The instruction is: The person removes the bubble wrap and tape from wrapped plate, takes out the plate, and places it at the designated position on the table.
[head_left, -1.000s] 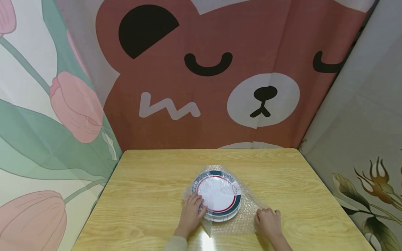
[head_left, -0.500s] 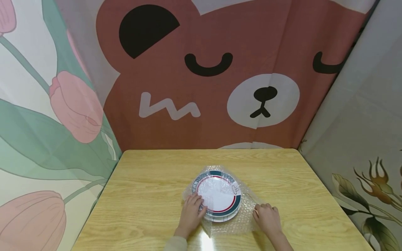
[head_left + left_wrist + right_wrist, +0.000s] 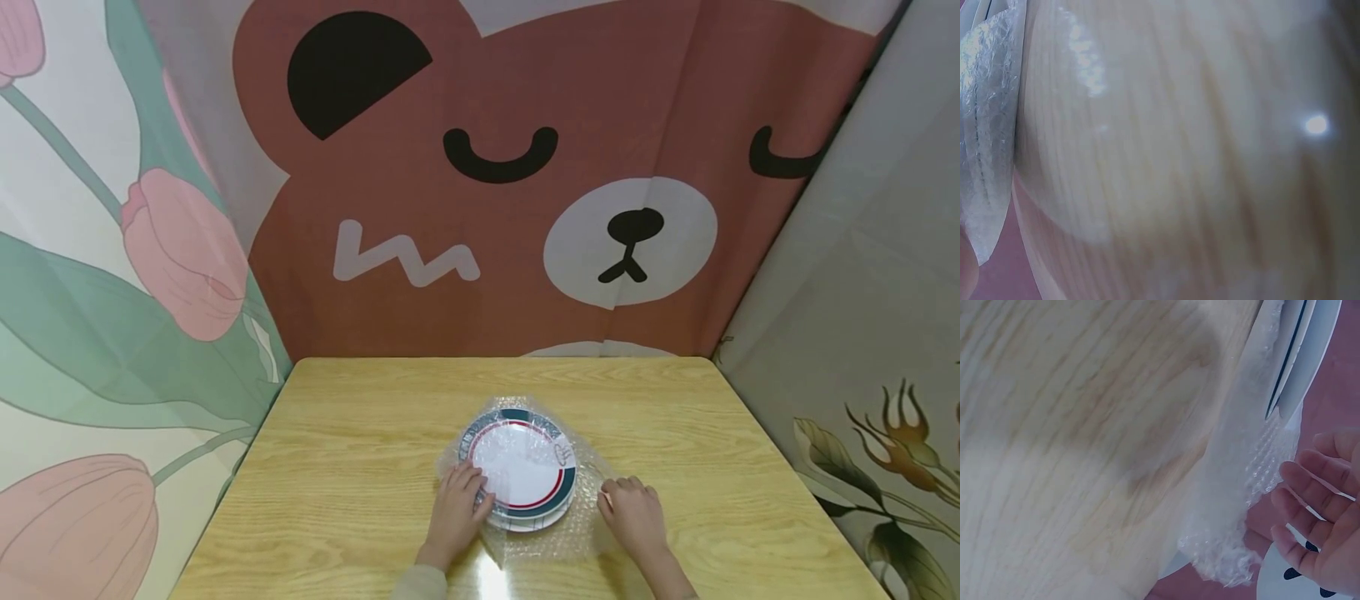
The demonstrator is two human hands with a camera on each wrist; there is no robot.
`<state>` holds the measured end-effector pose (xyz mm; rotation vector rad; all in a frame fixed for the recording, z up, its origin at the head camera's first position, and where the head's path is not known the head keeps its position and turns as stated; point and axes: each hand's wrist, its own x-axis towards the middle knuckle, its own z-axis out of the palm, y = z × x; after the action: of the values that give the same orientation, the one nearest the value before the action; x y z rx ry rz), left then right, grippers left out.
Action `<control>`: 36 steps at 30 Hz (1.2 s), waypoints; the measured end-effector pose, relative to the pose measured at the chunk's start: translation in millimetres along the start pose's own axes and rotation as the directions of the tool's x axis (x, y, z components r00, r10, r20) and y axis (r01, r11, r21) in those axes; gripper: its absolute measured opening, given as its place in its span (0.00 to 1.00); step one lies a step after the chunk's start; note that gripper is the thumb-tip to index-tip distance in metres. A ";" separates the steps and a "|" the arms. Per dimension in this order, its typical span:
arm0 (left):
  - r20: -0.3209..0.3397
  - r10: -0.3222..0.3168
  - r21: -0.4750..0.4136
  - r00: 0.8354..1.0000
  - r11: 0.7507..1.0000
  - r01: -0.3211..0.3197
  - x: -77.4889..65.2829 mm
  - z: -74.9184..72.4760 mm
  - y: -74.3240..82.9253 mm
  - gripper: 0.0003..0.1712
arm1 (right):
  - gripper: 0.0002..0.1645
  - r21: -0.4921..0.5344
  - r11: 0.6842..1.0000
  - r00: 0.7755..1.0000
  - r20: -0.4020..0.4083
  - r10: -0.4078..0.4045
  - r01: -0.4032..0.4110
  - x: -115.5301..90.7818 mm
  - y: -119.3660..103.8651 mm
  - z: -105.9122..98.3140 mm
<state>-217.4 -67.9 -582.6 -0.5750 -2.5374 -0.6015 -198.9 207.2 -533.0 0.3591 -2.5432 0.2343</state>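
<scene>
Near the table's front, a white plate [image 3: 517, 475] with a teal rim and red ring lies on another plate [image 3: 528, 523], whose pale edge shows below it. Bubble wrap [image 3: 585, 525] spreads under them and folds over the left part of the top plate. My left hand [image 3: 453, 504] rests on the wrapped left edge, fingers extended. My right hand [image 3: 633, 512] is at the right side of the bubble wrap. In the right wrist view its fingers [image 3: 1310, 487] are loosely bent beside the wrap [image 3: 1229, 487], with nothing seen between them.
The wooden table [image 3: 360, 433] surrounds the plates on all sides. A bear-print curtain [image 3: 480, 317] hangs behind its far edge, with floral curtains [image 3: 187, 250] at the left and right. The left wrist view mostly shows blurred tabletop [image 3: 1147, 156].
My right hand has moved left and slightly away from me, closer to the plates, and the wrap's right corner is no longer pulled out as far. The left hand and plates stay put.
</scene>
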 end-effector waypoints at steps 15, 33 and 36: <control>-0.006 -0.002 -0.014 1.000 1.000 0.002 0.6 -0.7 0.1 0.16 | 0.05 0.038 0.999 0.998 -0.042 -0.036 0.038 13.2 -9.3 2.0; -0.007 0.002 0.002 1.000 1.000 -0.002 0.5 -1.4 0.4 0.15 | 0.05 0.063 0.997 0.998 -0.032 -0.051 0.053 27.1 -22.8 6.9; 0.005 0.000 0.000 1.000 1.000 0.000 0.4 -1.2 1.0 0.15 | 0.05 0.066 0.996 0.998 -0.029 -0.053 0.055 27.1 -24.0 7.7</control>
<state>-216.9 -67.6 -581.2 -0.5772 -2.5418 -0.6002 -217.5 177.1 -522.3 0.4471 -2.4993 0.3028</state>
